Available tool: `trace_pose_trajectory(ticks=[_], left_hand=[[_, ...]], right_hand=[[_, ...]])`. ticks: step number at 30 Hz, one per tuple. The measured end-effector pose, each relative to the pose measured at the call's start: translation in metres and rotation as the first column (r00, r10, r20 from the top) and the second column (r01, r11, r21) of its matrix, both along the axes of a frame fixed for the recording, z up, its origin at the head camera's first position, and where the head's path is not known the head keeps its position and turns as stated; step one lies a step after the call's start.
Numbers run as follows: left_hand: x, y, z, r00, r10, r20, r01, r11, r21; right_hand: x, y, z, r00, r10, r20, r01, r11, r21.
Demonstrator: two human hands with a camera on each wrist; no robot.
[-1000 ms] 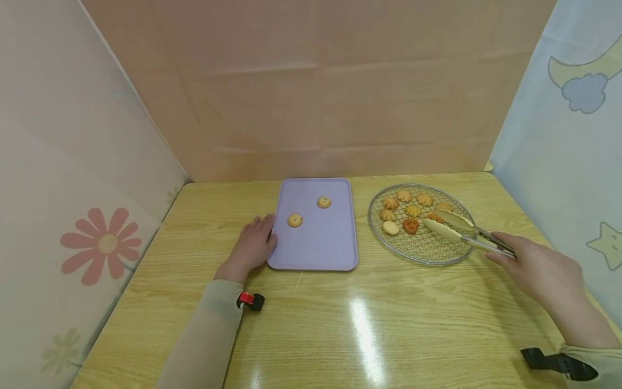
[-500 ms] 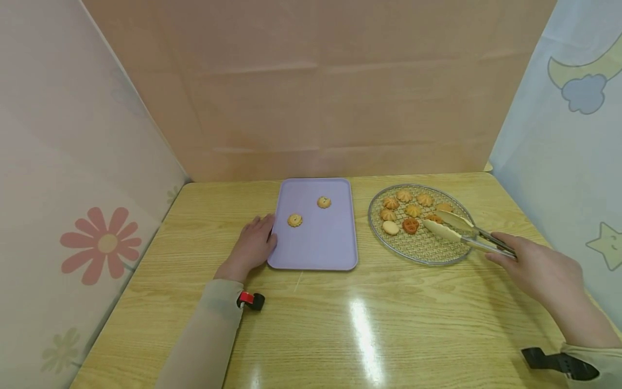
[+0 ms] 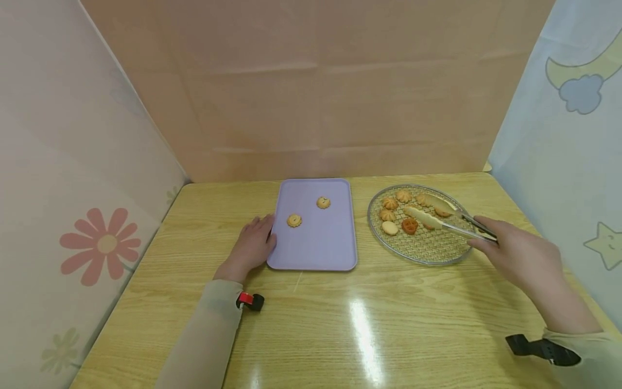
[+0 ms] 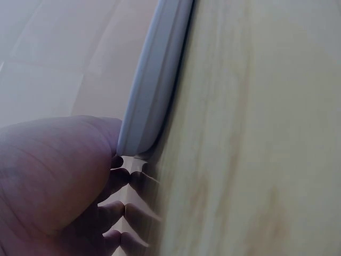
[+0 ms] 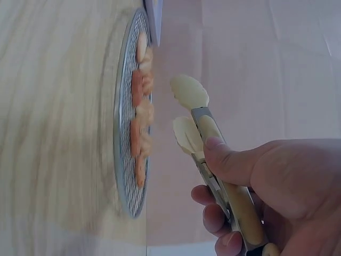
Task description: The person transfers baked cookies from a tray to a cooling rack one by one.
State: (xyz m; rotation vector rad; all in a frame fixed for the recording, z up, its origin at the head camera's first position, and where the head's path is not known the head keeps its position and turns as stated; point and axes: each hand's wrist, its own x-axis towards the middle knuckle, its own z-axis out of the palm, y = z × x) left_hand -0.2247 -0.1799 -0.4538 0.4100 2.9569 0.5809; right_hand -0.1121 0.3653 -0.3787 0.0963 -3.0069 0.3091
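Observation:
My left hand (image 3: 250,246) rests on the table along the left side of a lilac tray (image 3: 318,248), its thumb touching the rim. Two round cookies lie on the tray: one cookie (image 3: 293,220) left of the middle, another cookie (image 3: 323,202) farther back. My right hand (image 3: 522,256) grips metal tongs (image 3: 466,229) with cream tips. The tongs' tips are apart, and in the right wrist view they hang above the round wire rack (image 5: 118,141), with nothing seen between them. On the rack lie several cookies, among them a smooth oval cookie (image 3: 390,228) and a reddish pretzel-shaped one (image 3: 410,226); the tongs partly hide others.
The wooden table (image 3: 311,329) stretches in front of the tray and rack. A tan backdrop (image 3: 316,97) stands behind, with printed panels at the left (image 3: 48,162) and right (image 3: 559,162).
After holding still, my right hand has moved left and slightly back with the tongs, whose tips now hang over cookies farther back on the rack. My left hand, the tray and its cookies stay put.

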Motion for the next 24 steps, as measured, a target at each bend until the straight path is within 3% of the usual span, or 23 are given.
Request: trace_pose_trajectory(ticks=[14,24], left_hand=[[0.001,0.000,0.001,1.000,-0.007,-0.005,0.008,1.000,0.003],[0.001,-0.001,0.000,1.000,-0.008,-0.002,0.008,1.000,-0.005]], right_hand=[[-0.038,-0.081,-0.005,0.987,0.146,-0.073,-0.147,0.989,-0.019],[-0.060,-0.123,-0.007,0.978,0.201,-0.055,-0.203,0.979,-0.020]])
